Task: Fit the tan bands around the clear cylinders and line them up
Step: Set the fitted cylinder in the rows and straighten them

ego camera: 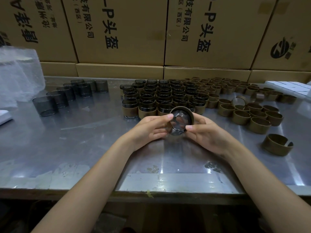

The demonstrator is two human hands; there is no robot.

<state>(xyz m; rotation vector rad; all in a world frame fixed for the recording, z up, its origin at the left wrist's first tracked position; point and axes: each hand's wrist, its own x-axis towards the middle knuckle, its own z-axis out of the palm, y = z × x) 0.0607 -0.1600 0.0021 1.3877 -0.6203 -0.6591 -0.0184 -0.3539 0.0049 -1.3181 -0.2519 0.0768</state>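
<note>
My left hand [151,128] and my right hand [207,133] together hold one clear cylinder [180,122] above the steel table, its open end tilted toward me. A tan band [189,111] sits around its far end. Each thumb pinches the cylinder's rim. Just behind my hands stand several rows of banded cylinders [161,98]. Loose tan bands [242,113] lie in a spread to the right, with one open band [276,144] alone at the near right. Bare clear cylinders [67,96] stand in a curved line at the left.
The steel table [84,148] has its front edge close to me. Cardboard boxes [121,31] form a wall along the back. Bubble wrap [18,73] is piled at the far left, and white flat pieces [292,88] lie at the far right.
</note>
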